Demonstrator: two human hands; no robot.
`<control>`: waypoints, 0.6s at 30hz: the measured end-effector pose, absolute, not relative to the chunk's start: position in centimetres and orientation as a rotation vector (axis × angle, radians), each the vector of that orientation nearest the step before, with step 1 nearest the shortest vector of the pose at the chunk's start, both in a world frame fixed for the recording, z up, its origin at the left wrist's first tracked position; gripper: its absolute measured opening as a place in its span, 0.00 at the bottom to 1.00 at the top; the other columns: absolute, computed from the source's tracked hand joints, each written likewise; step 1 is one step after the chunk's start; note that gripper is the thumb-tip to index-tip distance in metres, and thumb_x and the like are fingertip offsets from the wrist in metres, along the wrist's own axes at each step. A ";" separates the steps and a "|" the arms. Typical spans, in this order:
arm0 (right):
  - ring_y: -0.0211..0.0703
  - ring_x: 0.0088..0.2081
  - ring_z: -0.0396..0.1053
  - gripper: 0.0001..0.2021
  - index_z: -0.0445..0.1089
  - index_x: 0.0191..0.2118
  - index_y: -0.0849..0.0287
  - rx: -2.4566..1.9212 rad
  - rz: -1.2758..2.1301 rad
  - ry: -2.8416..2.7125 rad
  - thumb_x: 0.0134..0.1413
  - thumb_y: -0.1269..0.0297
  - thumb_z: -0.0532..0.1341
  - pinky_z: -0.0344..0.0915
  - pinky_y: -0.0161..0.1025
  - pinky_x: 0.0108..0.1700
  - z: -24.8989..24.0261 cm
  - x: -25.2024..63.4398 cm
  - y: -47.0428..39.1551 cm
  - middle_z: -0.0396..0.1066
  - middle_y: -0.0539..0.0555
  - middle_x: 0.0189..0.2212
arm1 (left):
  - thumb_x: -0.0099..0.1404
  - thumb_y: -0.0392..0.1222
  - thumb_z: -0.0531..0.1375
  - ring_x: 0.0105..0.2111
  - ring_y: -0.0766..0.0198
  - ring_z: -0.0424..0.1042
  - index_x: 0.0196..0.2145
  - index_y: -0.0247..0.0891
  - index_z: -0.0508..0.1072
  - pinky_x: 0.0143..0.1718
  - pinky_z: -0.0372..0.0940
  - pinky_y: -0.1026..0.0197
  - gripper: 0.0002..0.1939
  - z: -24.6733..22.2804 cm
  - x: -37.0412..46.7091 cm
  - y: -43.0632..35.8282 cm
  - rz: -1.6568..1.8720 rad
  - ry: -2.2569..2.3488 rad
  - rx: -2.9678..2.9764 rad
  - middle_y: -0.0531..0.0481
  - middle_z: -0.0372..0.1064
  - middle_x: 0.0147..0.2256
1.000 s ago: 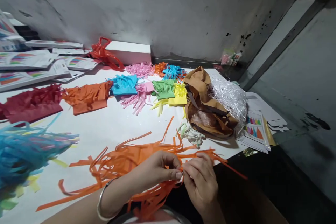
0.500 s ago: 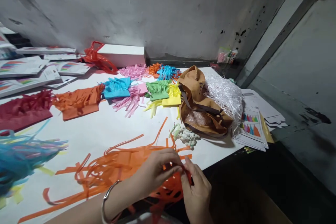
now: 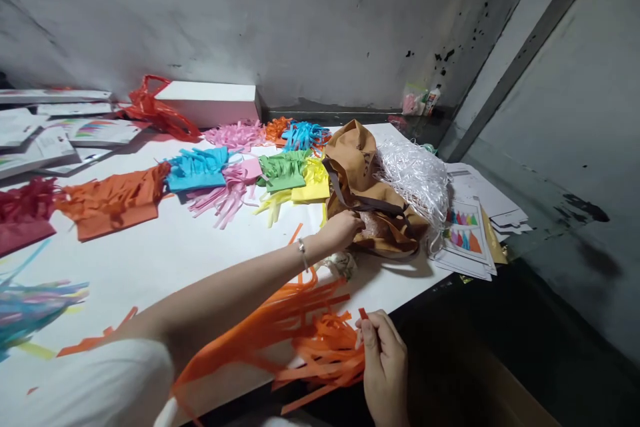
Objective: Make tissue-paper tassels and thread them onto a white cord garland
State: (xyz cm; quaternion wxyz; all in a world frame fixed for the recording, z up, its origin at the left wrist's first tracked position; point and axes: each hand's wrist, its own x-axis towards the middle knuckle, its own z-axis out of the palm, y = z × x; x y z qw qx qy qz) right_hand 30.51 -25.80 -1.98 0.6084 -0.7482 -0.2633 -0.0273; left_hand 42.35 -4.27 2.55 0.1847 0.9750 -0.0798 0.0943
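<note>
My right hand (image 3: 384,360) is closed at the table's front edge, thumb and fingers pinching the twisted top of an orange tissue paper tassel (image 3: 327,350). The tassel's strips hang to the left, partly over the edge. My left hand (image 3: 343,230) is stretched out across the table to the opening of a brown cloth bag (image 3: 353,153) with dark straps. Its fingers look curled together at clear, glittery material (image 3: 370,223) inside; what they hold, if anything, is hidden. Under the left forearm lie more orange tissue strips (image 3: 260,320), and a whitish crumpled bundle (image 3: 345,265) sits beside the wrist.
Fringed tissue bundles in orange (image 3: 120,203), blue (image 3: 197,170), green (image 3: 285,170) and other colours line the table (image 3: 150,267). White shredded strands (image 3: 415,173) and printed sheets (image 3: 465,240) lie right of the bag. Flat boxes (image 3: 95,130) and a red plastic bag (image 3: 160,113) are at the back left.
My left hand has left the tassel top and moved forward to the brown bag. My right hand keeps hold of the orange tassel. The view has shifted slightly right.
</note>
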 end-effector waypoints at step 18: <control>0.34 0.29 0.67 0.11 0.66 0.33 0.56 -1.771 -0.096 -0.650 0.68 0.67 0.51 0.64 0.28 0.33 -2.3 30.3 -26.4 0.66 0.48 0.27 | 0.68 0.33 0.53 0.30 0.63 0.75 0.39 0.31 0.72 0.32 0.70 0.64 0.08 1.8 40.9 -4.1 0.241 -0.012 2.300 0.45 0.74 0.31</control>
